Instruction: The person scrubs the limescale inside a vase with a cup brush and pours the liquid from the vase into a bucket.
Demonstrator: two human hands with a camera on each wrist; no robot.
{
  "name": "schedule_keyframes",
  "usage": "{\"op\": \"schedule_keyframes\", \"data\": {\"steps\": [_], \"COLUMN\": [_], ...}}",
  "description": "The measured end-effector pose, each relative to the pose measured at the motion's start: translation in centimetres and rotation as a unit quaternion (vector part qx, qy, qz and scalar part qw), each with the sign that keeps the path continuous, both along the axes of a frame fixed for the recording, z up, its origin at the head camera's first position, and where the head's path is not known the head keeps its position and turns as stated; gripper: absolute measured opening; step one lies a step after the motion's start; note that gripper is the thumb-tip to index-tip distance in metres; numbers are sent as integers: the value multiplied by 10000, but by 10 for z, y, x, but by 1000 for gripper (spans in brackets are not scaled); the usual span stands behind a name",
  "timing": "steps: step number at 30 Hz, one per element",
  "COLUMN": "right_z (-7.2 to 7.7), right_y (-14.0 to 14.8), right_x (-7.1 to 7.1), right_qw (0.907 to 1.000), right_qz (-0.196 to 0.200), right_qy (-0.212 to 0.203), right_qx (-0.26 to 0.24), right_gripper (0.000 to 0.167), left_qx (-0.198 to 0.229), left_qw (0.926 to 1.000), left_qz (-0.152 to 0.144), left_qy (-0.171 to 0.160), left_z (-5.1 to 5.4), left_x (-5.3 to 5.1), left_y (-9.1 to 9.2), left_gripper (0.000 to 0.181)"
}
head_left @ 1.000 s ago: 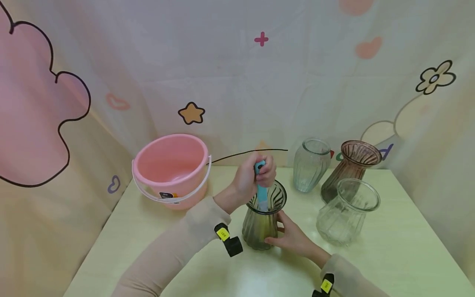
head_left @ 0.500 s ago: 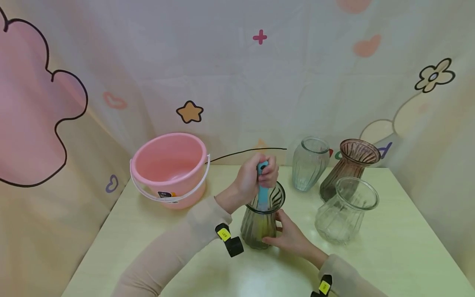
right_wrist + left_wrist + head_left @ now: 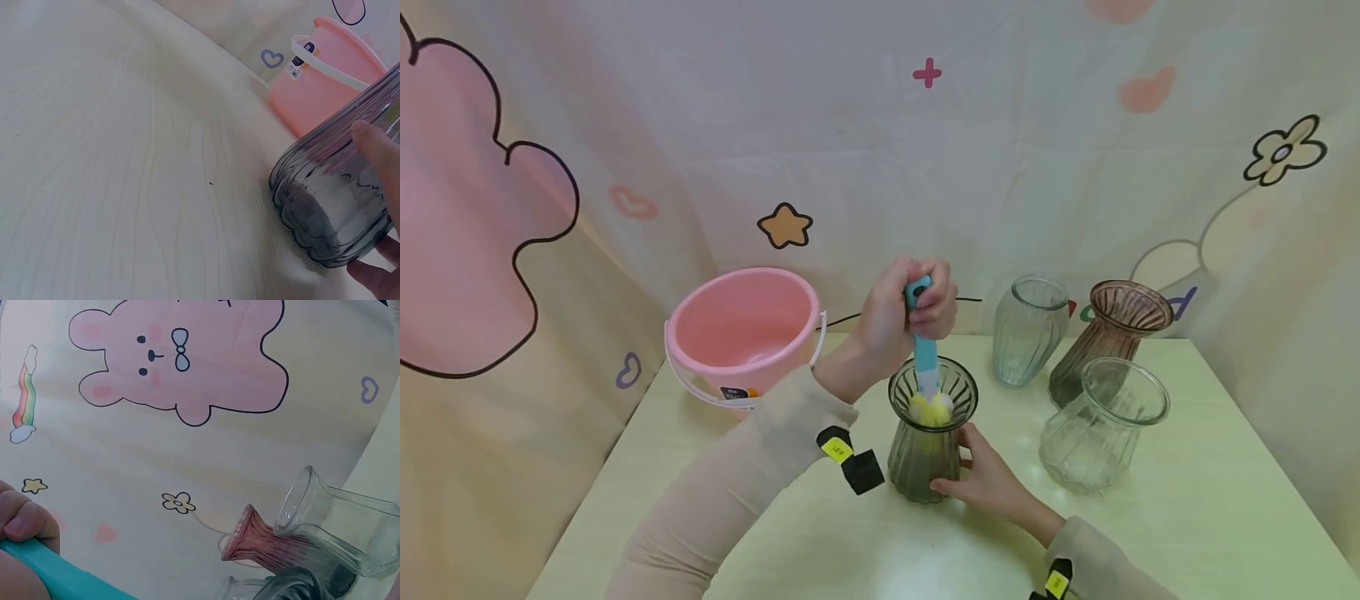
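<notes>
A smoky grey glass vase (image 3: 925, 467) with a flared rim stands upright on the table. My right hand (image 3: 992, 479) grips its lower right side, thumb in front, with other fingers partly hidden behind the glass. Above the rim, my left hand (image 3: 917, 304) is wrapped round the blue handle of a cleaning brush (image 3: 927, 358). The brush points down into the vase, its yellow and white head level with the mouth. In the left wrist view the turquoise handle (image 3: 69, 575) crosses the lower left corner under curled fingers.
A pink bucket (image 3: 745, 362) with a white handle stands at the back left. To the right are a clear bluish vase (image 3: 1030, 337), a brownish-pink vase (image 3: 1097, 350) and a clear wide-mouthed vase (image 3: 1093, 450). A printed curtain (image 3: 865, 167) hangs behind the table (image 3: 1210, 500).
My left hand has risen with the brush, bringing its yellow head from down inside the vase up to the mouth. The right hand and the vase stay in place.
</notes>
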State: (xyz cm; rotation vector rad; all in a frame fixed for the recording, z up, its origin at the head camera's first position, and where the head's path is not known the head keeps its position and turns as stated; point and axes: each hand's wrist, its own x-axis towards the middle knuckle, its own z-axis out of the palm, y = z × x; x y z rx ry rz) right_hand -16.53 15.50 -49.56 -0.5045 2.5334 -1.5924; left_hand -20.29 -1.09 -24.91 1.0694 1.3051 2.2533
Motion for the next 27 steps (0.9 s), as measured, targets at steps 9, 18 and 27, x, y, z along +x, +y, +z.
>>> {"op": "schedule_keyframes", "data": {"steps": [9,18,27], "right_z": [1,-2,-2], "right_y": [1,0,-2], "right_x": [0,1,2], "right_qw": [9999,9995,9994], "right_qz": [-95,-92,-164], "right_qy": [101,296,302], "right_qx": [-44,-80,-35], "right_gripper": [73,70,73], "left_qx": [-70,-696,-551], "left_qw": [9994,9957,9966], "left_qz": [350,519,461], "left_qy": [-44,-335,-395], "left_z": [-36,-72,-66], "left_x": [-6,-9,-6], "left_y": [12,25,21], "left_gripper": [29,33,33]}}
